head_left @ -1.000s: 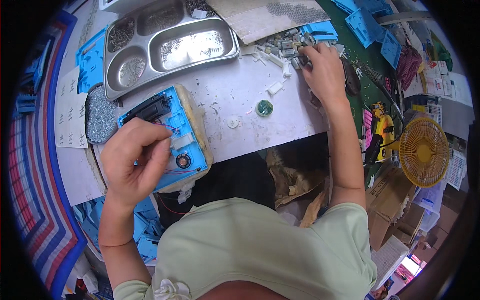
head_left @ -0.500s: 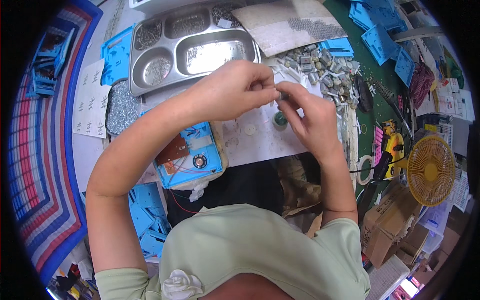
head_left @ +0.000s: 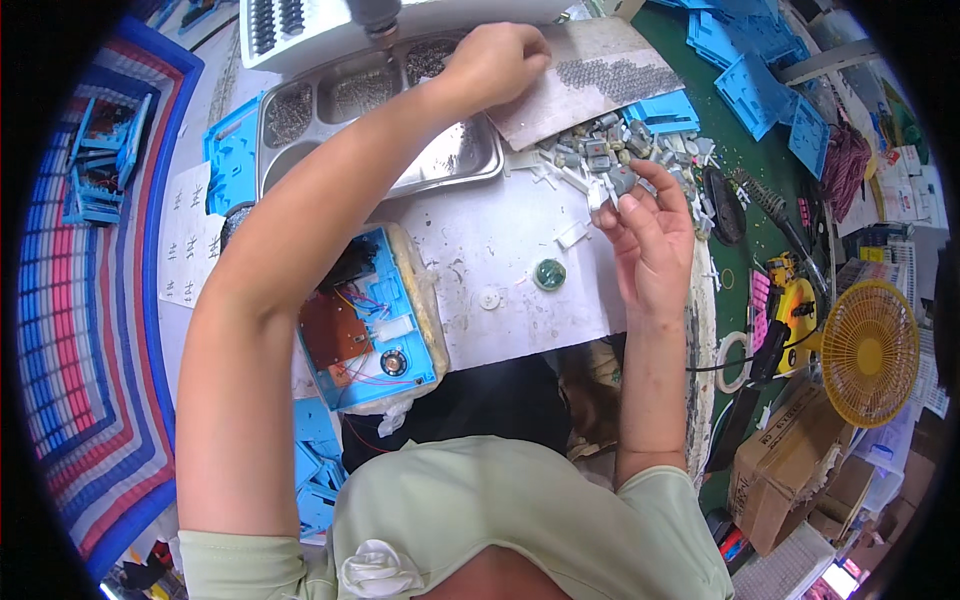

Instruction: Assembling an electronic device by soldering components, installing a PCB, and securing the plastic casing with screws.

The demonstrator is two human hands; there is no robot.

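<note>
My left hand (head_left: 498,62) reaches across the metal tray to a light board (head_left: 560,110). Its fingers are curled at the board's far left part, hiding anything they pinch. On the board lies a patch of small grey parts (head_left: 615,78). Nearer me, my right hand (head_left: 655,245) is at the edge of a pile of small motors (head_left: 598,150). A grey motor (head_left: 622,180) sits between its thumb and index finger; the other fingers are loosely bent. Left of that hand are a small round green-filled dish (head_left: 549,274) and a white disc (head_left: 489,300).
An open blue casing (head_left: 415,325) with a circuit board and speaker lies on padding under my left arm. The compartmented metal tray (head_left: 450,178) holds small metal parts. Above it hangs a dark driver tool (head_left: 375,18). A yellow fan (head_left: 865,335) stands far right.
My hands have parted from where they met above the table. The left moved up to the board; the right moved slightly right beside the motors. The driver tool now shows at the top.
</note>
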